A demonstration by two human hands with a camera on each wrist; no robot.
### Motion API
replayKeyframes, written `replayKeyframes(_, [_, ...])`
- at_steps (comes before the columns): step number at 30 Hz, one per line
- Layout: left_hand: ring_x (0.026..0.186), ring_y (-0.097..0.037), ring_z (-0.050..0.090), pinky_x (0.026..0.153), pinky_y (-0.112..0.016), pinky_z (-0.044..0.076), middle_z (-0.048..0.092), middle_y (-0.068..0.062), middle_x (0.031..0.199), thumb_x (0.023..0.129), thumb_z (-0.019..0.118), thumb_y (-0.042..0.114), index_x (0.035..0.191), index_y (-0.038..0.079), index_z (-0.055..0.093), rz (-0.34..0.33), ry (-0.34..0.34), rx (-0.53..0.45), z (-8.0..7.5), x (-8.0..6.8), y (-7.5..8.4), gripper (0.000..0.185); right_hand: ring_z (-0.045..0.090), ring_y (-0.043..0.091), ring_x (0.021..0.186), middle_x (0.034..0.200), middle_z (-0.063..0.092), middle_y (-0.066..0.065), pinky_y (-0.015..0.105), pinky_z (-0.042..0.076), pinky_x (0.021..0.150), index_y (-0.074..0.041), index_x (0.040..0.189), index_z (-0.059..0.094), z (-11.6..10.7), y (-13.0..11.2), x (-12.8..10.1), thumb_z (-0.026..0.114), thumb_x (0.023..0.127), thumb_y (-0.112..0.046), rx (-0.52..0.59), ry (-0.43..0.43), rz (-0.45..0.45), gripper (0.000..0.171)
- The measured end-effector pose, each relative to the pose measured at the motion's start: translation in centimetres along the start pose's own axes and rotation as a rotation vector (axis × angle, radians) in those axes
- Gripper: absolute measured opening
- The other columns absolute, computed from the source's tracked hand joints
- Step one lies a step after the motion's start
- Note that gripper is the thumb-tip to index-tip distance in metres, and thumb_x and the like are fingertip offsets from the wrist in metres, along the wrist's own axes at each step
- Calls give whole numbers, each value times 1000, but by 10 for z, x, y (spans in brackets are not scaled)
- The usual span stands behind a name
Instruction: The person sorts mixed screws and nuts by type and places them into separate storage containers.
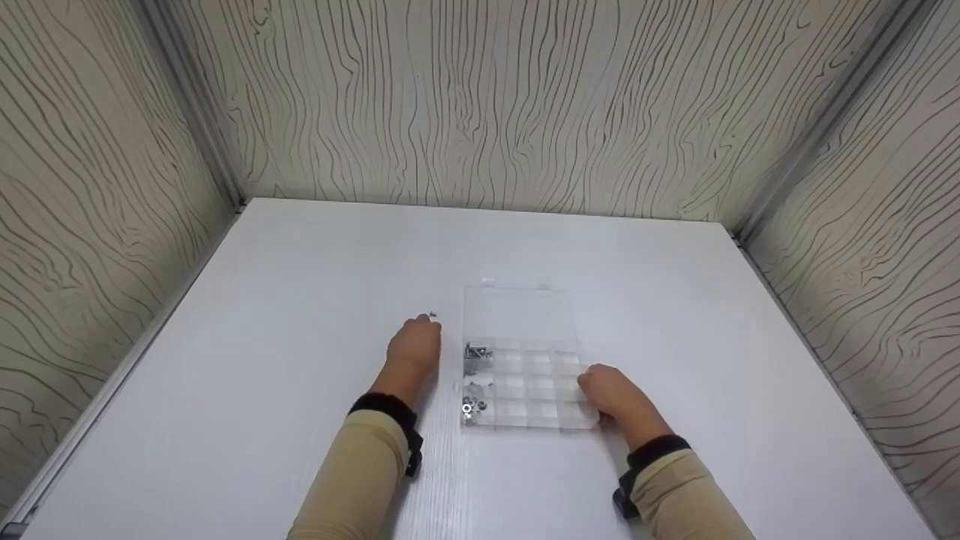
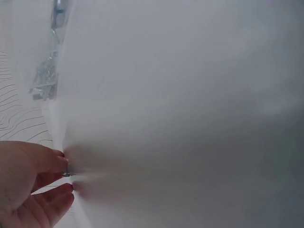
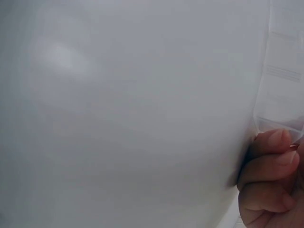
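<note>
A clear plastic compartment box (image 1: 525, 411) lies with its lid (image 1: 519, 311) opened back onto the table. My right hand (image 1: 616, 394) grips its right side, and the right wrist view shows curled fingers (image 3: 268, 164) at the box's corner. Left of the box, my left hand (image 1: 416, 346) is at the tabletop beside a small metal screw (image 1: 433, 314). In the left wrist view the screw (image 2: 66, 174) stands between the thumb and fingers, with a gap visible below it. Screws (image 1: 478, 351) and nuts (image 1: 468, 409) fill parts of the box's left column.
The white table (image 1: 300, 300) runs back to a wood-grain-patterned wall (image 1: 480, 105). Similar panels stand on the left and right. Other compartments right of the hardware look bare. Dark bands with small devices (image 1: 413, 450) circle both wrists.
</note>
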State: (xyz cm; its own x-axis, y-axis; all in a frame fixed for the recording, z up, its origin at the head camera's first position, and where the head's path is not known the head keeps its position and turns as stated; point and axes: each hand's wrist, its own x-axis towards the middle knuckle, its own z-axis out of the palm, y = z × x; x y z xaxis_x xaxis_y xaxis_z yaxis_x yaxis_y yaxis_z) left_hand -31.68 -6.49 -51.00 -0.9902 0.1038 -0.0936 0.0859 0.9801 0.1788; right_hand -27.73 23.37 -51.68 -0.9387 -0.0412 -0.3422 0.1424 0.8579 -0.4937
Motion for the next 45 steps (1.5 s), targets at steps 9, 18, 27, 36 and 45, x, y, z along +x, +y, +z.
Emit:
replayKeyframes(9, [116, -29, 50, 98, -38, 42, 51, -17, 125, 95, 39, 3, 120, 6, 56, -37, 11, -65, 1, 0, 2, 31, 48, 19, 46, 65, 51, 10, 28, 41, 40, 1, 90, 52, -1, -1, -1, 35, 94, -19, -20, -2, 6, 26])
replayKeyframes(18, [111, -25, 53, 96, -35, 43, 57, -12, 118, 88, 49, -1, 111, 6, 60, -61, -33, -60, -3, -6, 8, 26, 48, 18, 46, 65, 51, 10, 28, 41, 40, 0, 88, 52, -2, -1, -2, 36, 94, -19, -21, 0, 2, 26])
replayKeyframes(27, [101, -24, 58, 86, -34, 49, 61, -10, 104, 75, 67, 5, 89, 7, 62, 42, 21, -197, -14, -6, 26, 15, 46, 15, 40, 60, 53, 10, 23, 38, 35, 2, 92, 53, -3, -2, -1, 34, 93, -17, 1, -10, 18, 28])
replayKeyframes(36, [74, -13, 51, 68, -25, 49, 49, 2, 78, 77, 66, 3, 85, 10, 61, 114, 32, -218, -12, -8, 44, 12, 48, 17, 43, 65, 53, 11, 24, 40, 36, 4, 96, 53, -2, -2, -1, 34, 93, -17, 17, -7, 30, 28])
replayKeyframes(45, [73, -15, 52, 65, -28, 48, 52, -1, 79, 79, 64, 8, 86, 9, 60, 131, 38, -236, -12, -8, 39, 8, 47, 17, 42, 64, 52, 11, 25, 39, 36, 3, 95, 52, -1, -3, -2, 34, 92, -19, 16, -4, 27, 29])
